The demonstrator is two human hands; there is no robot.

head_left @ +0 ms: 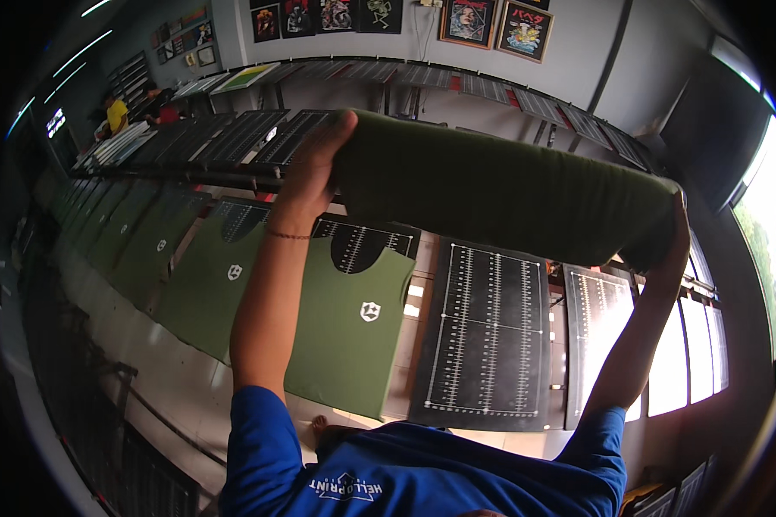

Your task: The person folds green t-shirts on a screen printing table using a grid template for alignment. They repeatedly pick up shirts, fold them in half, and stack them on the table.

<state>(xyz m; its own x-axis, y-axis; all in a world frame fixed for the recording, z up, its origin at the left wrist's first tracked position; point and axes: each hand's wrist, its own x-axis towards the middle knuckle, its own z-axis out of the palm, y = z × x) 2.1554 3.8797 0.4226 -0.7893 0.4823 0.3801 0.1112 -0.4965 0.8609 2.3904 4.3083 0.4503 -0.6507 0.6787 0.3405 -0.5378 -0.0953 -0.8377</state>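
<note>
As my left hand (pixel 319 168) and right hand (pixel 681 226) grip the ends of one soft dark-green cloth (pixel 500 189) above a rectangular, white-ruled black board (pixel 470 353), at least five flat green shirts (pixel 341 349) lie left of it.

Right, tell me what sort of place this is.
Probably a T-shirt printing workshop: green shirts with small white emblems lie spread in a row, a bare black board beside them shows white ruled marks, and framed pictures hang on the wall.

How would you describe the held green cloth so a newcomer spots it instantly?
Start at the nearer black boards. Above them, a wide green cloth spans from left hand to right hand. Unlike the green shirts lying flat, it is held up.
</note>
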